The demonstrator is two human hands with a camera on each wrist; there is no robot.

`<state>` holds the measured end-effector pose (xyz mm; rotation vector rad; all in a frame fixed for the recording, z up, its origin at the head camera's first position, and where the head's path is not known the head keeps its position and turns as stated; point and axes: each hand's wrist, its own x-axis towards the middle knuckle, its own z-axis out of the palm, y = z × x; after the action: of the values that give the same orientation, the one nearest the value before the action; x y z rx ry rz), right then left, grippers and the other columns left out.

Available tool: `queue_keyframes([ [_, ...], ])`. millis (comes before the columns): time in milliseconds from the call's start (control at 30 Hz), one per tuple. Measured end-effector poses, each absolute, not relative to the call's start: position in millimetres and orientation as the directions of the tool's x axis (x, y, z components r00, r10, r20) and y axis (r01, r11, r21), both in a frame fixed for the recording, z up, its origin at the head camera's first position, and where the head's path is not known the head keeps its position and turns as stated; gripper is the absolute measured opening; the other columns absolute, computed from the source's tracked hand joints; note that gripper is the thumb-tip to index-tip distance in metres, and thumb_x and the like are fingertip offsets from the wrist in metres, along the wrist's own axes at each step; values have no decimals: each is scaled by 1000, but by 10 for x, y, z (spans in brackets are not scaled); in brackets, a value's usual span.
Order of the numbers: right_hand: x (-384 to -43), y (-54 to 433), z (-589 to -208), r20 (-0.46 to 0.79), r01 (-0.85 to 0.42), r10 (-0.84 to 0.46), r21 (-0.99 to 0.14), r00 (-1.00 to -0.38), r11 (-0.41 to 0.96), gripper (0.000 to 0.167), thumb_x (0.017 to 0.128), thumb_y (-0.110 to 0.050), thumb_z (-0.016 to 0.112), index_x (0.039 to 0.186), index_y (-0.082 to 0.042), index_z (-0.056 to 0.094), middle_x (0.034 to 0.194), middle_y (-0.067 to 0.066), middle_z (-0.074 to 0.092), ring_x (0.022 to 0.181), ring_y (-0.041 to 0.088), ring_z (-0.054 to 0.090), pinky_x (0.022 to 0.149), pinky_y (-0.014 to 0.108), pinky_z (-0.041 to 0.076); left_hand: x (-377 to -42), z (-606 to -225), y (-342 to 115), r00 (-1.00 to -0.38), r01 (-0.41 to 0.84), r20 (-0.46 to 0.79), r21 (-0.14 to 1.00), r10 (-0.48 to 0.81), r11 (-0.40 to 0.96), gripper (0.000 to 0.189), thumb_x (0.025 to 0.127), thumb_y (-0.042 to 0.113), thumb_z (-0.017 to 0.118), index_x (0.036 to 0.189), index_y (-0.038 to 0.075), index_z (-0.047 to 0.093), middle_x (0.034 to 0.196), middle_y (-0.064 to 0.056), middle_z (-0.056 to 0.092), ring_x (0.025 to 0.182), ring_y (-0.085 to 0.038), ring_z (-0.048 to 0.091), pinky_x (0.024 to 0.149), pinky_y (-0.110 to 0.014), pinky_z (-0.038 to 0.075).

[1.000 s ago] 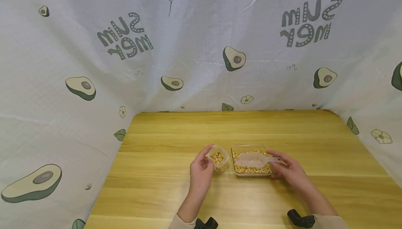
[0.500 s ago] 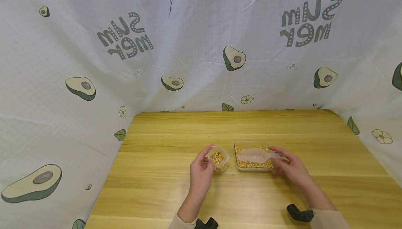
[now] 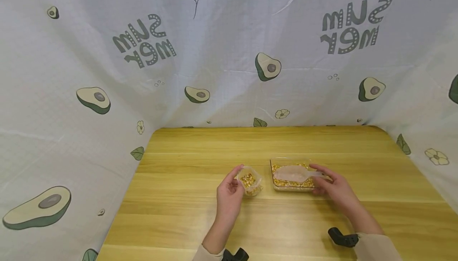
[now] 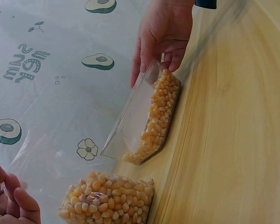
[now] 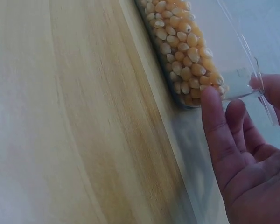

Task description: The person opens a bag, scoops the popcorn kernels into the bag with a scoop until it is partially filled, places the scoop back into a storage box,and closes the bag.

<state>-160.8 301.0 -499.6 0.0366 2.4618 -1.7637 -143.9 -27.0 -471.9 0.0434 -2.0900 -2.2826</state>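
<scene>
My left hand (image 3: 229, 197) pinches the upper edge of a clear plastic bag (image 3: 252, 191), which stands upright on the table with its mouth spread. Dried corn kernels (image 4: 107, 200) fill the lower part of the bag. To its right, a clear rectangular container (image 3: 295, 189) holds more loose kernels. Across the container lies a translucent scoop (image 3: 291, 173), its handle pointing right over the rim. My right hand (image 3: 334, 189) grips the container's right end, with a finger over the rim by the scoop handle and others against the end wall, as the right wrist view shows.
The wood-grain table (image 3: 193, 153) extends around both hands. A pale curtain (image 3: 229, 54) printed with avocados hangs behind it and along both sides. Black wrist mounts (image 3: 342, 238) sit at both cuffs.
The container, with the scoop in it, has slid right and slightly away from me, my right hand moving with it. A wider gap separates it from the bag. My left hand has stayed put.
</scene>
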Motion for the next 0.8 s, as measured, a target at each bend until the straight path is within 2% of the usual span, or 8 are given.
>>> queue_keyframes([
  [200, -1598, 3016, -5005, -93, 72, -50, -944, -994, 321, 55, 103, -26, 54, 154, -10, 38, 119, -21, 47, 85, 12, 72, 75, 28, 60, -1444, -4724, -277, -999, 2, -2, 996, -49, -89, 49, 91, -8, 50, 131, 15, 66, 104, -21, 55, 69, -5, 41, 53, -11, 35],
  [400, -1562, 3010, -4984, -42, 33, -11, -902, -999, 431, 56, 105, -30, 50, 155, -10, 35, 135, 12, 43, 83, 9, 69, 74, 27, 57, -1435, -4714, -277, -999, 1, -3, 996, -46, -95, 50, 91, -8, 50, 129, 19, 67, 102, -19, 55, 67, -5, 41, 53, -11, 34],
  [533, -1536, 3028, -4943, 13, 30, 73, -832, -997, 555, 55, 104, -37, 48, 153, -13, 41, 137, 17, 47, 89, -7, 57, 72, 20, 50, -1437, -4708, -274, -999, 8, 3, 996, -49, -94, 49, 91, -8, 50, 130, 17, 67, 105, -21, 55, 68, -5, 41, 52, -11, 34],
  [633, -1516, 3035, -4915, 80, 15, 135, -806, -988, 592, 51, 104, -36, 50, 149, -13, 47, 131, 5, 52, 95, -15, 46, 74, 13, 44, -1436, -4707, -273, -999, 13, 9, 996, -51, -87, 48, 91, -7, 50, 131, 15, 67, 105, -22, 55, 67, -5, 40, 52, -11, 34],
  [800, -1472, 2972, -4846, 168, -27, 198, -824, -966, 566, 44, 103, -31, 53, 142, -11, 56, 117, -31, 49, 99, -14, 45, 77, 9, 39, -1431, -4707, -276, -999, 18, 15, 996, -48, -84, 49, 91, -7, 50, 130, 17, 67, 104, -22, 55, 66, -4, 40, 52, -11, 33],
])
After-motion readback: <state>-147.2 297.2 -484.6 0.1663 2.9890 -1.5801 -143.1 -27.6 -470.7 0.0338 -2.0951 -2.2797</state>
